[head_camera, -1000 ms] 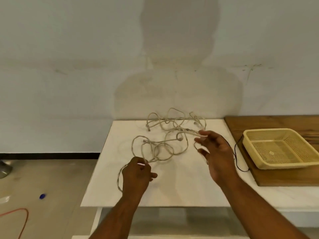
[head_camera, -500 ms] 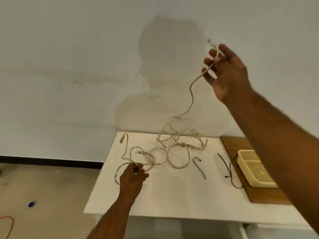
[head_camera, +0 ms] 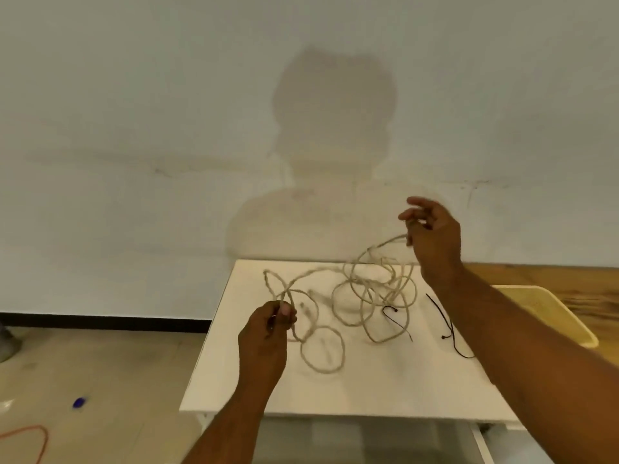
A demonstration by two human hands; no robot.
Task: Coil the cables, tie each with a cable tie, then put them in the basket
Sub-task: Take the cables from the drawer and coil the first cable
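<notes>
A long beige cable lies in tangled loops across the white table. My left hand pinches a strand of it near the table's left side, just above the surface. My right hand is raised over the table's far edge and holds the cable's other end, which hangs down into the tangle. Two black cable ties lie on the table: one under the loops, another beside my right forearm. The yellow basket sits to the right, partly hidden by my right arm.
The basket rests on a wooden board at the table's right. A wall stands right behind the table. On the floor at left lie an orange cord and a small blue object.
My right hand went high up with the cable end, then came down to just above the table's far edge. My left hand shifted slightly and lifted its strand. The loops spread wider.
</notes>
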